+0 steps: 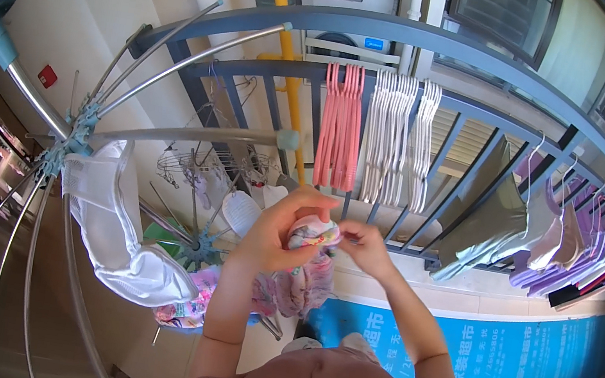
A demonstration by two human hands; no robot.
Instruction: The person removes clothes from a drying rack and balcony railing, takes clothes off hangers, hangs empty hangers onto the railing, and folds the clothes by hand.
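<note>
My left hand (275, 232) curls around a bunched piece of thin floral fabric (312, 233), white and pink with some yellow. The fingertips of my right hand (365, 248) pinch the fabric's right edge. More patterned pink fabric (302, 287) lies or hangs just below my hands. Left of my forearm is a brighter pink printed cloth (189, 298). A white mesh-sided fabric item (112, 230) hangs from the arms of a metal drying rack (74, 132) with pale blue-green joints.
Pink hangers (340, 130) and white hangers (387, 140) hang on the dark balcony railing (388, 24). Garments on hangers (573, 244) line its right part. A second folded rack (199, 247) stands low at left beside a green basin (162, 233). A blue printed mat (489, 361) covers floor at right.
</note>
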